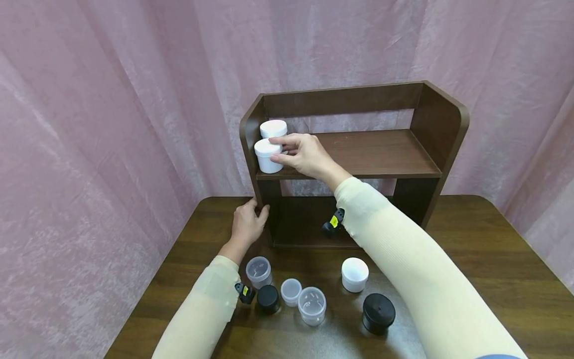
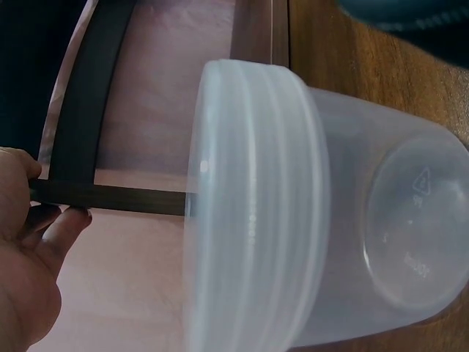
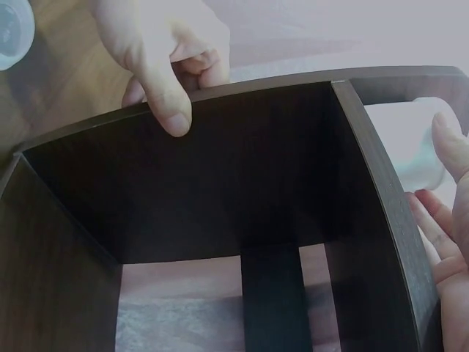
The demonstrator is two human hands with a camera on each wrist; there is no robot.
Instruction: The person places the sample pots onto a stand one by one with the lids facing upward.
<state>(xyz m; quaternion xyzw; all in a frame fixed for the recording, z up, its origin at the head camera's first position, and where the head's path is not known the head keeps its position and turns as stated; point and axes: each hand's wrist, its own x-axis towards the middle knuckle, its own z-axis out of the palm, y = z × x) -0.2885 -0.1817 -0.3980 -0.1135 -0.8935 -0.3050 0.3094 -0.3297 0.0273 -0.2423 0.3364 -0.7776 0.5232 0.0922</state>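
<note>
Right hand [image 1: 305, 155] gripping front white round plastic jar [image 1: 267, 155] on dark wooden shelf [image 1: 372, 149], second white jar [image 1: 273, 128] just behind, left hand [image 1: 247, 223] curled on shelf's side panel, 6 clear, black, white jars [image 1: 312, 305] near the forearms

Pink curtain [image 1: 112, 124] (softly creased) behind wooden table [image 1: 493, 259].

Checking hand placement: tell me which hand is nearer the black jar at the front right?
Left. The left hand grips the shelf's side panel; the right hand is higher, on a white jar. Black jar.

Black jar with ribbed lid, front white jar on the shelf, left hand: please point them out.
black jar [image 1: 378, 312], head view, lid top
front white jar [image 1: 266, 158], head view, side wall
left hand [image 1: 245, 227], head view, back of hand
</note>
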